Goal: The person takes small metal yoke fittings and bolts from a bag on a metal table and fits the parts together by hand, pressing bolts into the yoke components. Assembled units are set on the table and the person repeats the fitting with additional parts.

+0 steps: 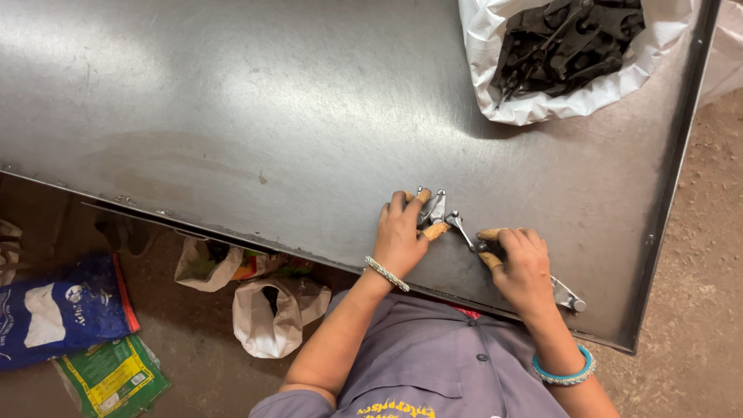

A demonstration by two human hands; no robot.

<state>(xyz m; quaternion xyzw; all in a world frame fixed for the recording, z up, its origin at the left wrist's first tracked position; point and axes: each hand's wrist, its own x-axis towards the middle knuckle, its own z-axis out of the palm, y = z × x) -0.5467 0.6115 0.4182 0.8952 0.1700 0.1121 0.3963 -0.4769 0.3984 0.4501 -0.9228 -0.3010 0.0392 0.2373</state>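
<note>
Wide bare stretch of metal table open to left and ahead of left hand; free passage there. Between left hand and right hand, small metal parts crowd narrow gap. White sack of black parts blocks far right corner; open strip of table between sack and hands. Metal bracket sits just beside right hand near table's front edge. Raised rim bounds right side. Under table edge, bags clutter floor

Two hands, one white sack, three floor bags
</note>
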